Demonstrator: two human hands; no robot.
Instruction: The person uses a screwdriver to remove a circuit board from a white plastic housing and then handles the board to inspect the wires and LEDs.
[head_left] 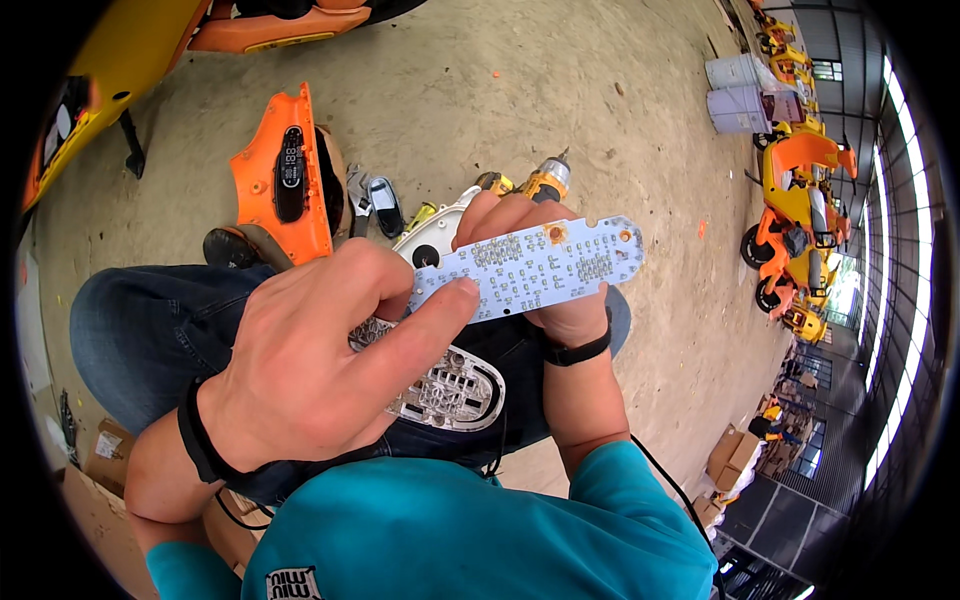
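Observation:
A pale blue circuit board [540, 278] covered in small components is held up before me, tilted up to the right, with a brown stain near its upper edge. My right hand [510, 217] grips it from behind, fingers over the far edge and thumb below. At its left end, my left hand [310, 345] pinches the board, thumb on its face. Under my left hand is a clear plastic housing [470, 390] with a ribbed inside, above my lap; whether my fingers also hold it is hidden. Beyond the board a white plastic shell [425, 245] shows in part.
An orange scooter panel [262, 205] with a dark display stands ahead left. Near it lie a black-and-clear oblong part [385, 205] and a yellow power drill [546, 183]. A yellow scooter [135, 65] is at upper left. Buckets [738, 108], parked scooters [800, 225] and cartons [733, 455] line the right.

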